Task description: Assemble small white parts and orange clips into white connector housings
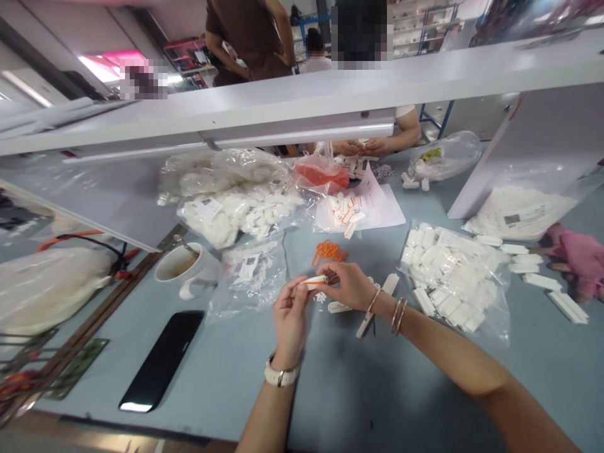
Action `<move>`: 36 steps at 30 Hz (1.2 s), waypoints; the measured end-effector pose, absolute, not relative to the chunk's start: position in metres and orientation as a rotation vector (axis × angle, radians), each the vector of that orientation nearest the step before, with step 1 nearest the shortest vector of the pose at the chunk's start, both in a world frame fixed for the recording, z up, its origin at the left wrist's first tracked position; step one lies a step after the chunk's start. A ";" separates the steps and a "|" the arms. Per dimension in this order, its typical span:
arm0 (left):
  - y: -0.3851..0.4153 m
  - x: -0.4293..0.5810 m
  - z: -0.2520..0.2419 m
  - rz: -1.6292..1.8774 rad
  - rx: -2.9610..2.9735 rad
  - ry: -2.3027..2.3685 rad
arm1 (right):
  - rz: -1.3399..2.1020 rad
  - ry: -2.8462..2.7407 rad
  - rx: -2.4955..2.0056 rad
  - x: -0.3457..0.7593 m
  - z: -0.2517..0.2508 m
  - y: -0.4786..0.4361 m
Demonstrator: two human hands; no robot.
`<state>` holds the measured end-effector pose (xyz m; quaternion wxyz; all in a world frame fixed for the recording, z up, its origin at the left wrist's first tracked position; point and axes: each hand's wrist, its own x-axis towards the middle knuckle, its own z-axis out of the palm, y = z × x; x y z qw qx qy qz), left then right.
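Between my two hands is a small white plastic casing point(315, 281) with an orange strip along its side. My left hand point(291, 308) pinches its left end, and the fingers of my right hand point(348, 286) close on its right end. Just beyond my fingers lies a heap of orange plastic frames point(328, 251). Tiny white parts point(321, 298) are scattered on the table under the casing. Several long white casings point(389, 286) lie partly hidden beneath my right hand and wrist.
Bags of white parts stand at the back left point(226, 214) and right point(453, 270). Assembled white-and-orange pieces point(348, 207) rest on paper. At left are a mug point(201, 267) with a spoon and a black phone point(163, 358). Across the table, a person's hands point(363, 148) work below the shelf point(283, 100).
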<state>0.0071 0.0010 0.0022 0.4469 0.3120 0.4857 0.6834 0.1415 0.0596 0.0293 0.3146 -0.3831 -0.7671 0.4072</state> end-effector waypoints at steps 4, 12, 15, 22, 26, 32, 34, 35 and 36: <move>0.002 0.007 0.006 1.732 0.753 1.183 | 1.066 -2.014 -0.985 0.142 0.031 0.057; 0.003 0.005 0.002 1.749 0.786 1.153 | 1.111 -1.924 -0.916 0.144 0.029 0.058; 0.002 0.004 0.000 1.754 0.791 1.143 | 1.159 -1.877 -0.963 0.144 0.029 0.060; 0.001 0.002 0.000 1.736 0.819 1.211 | 1.410 -1.740 -0.927 0.146 0.031 0.066; 0.001 0.001 0.000 1.726 0.845 1.212 | 1.480 -1.720 -0.909 0.148 0.031 0.068; 0.000 -0.001 -0.001 1.709 0.833 1.175 | 1.470 -1.726 -0.881 0.148 0.029 0.064; 0.000 -0.001 -0.002 1.714 0.831 1.171 | 1.410 -1.722 -0.891 0.147 0.028 0.063; 0.000 -0.001 -0.002 1.717 0.825 1.163 | 1.386 -1.718 -0.895 0.146 0.028 0.063; 0.000 -0.001 -0.002 1.713 0.815 1.151 | 1.378 -1.708 -0.897 0.146 0.028 0.064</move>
